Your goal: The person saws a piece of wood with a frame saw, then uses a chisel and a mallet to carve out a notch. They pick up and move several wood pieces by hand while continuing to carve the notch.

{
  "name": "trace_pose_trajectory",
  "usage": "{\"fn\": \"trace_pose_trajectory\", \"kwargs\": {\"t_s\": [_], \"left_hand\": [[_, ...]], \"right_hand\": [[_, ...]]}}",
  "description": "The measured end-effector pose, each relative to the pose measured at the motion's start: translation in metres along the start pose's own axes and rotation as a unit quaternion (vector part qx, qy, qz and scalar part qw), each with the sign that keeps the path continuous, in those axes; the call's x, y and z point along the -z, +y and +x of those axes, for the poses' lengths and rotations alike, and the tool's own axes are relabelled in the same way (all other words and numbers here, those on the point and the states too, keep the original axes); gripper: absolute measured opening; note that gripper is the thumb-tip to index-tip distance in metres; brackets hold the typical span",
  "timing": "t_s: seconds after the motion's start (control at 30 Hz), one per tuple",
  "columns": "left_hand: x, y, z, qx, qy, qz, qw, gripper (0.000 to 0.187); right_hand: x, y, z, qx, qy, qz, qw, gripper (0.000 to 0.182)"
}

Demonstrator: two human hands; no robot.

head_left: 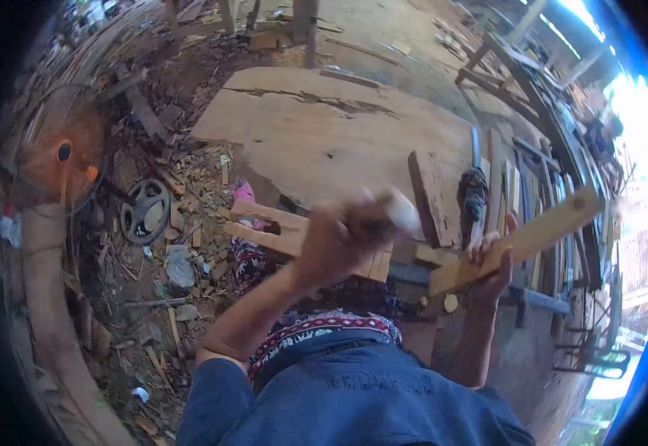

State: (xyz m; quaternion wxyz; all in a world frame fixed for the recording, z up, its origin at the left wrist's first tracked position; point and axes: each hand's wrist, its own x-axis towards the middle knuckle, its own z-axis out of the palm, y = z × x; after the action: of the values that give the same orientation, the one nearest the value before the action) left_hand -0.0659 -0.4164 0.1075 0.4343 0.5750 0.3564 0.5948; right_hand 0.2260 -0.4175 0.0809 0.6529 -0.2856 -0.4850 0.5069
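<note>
My left hand (331, 241) is raised in front of my body and smeared by motion. Its fingers curl round a blurred object with a pale rounded end (402, 215), whose kind I cannot make out. Below and behind that hand lie light wooden pieces (275, 236) with a gap between them, over my patterned clothing. On the other side, my right hand (493, 266) grips a flat wooden board (543, 234) near its lower end. The board slants up to the right and has a dark round spot near its far end.
A wide cracked wooden slab (324, 126) lies ahead. Beside it are a thick wooden block (432, 197) and a dark tool-like object (474, 195). Frames and timber (539, 111) stand at right. At left are an orange fan (63, 152), its round base (145, 212) and wood scraps.
</note>
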Motion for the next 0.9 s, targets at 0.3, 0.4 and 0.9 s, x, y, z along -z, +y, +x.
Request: {"fn": "trace_pose_trajectory", "kwargs": {"t_s": [0.3,0.4,0.9], "left_hand": [[0.011,-0.013,-0.025,-0.092,-0.010,0.268,0.959,0.030],[0.014,-0.013,-0.022,-0.101,-0.007,0.272,0.957,0.029],[0.024,-0.029,-0.006,-0.081,-0.004,0.270,0.960,0.030]], "right_hand": [[-0.011,-0.001,-0.029,-0.034,0.006,-0.126,0.991,0.057],[-0.018,0.000,-0.032,-0.055,0.004,-0.186,0.981,0.062],[-0.046,0.010,-0.029,-0.098,-0.016,-0.166,0.981,0.061]]}}
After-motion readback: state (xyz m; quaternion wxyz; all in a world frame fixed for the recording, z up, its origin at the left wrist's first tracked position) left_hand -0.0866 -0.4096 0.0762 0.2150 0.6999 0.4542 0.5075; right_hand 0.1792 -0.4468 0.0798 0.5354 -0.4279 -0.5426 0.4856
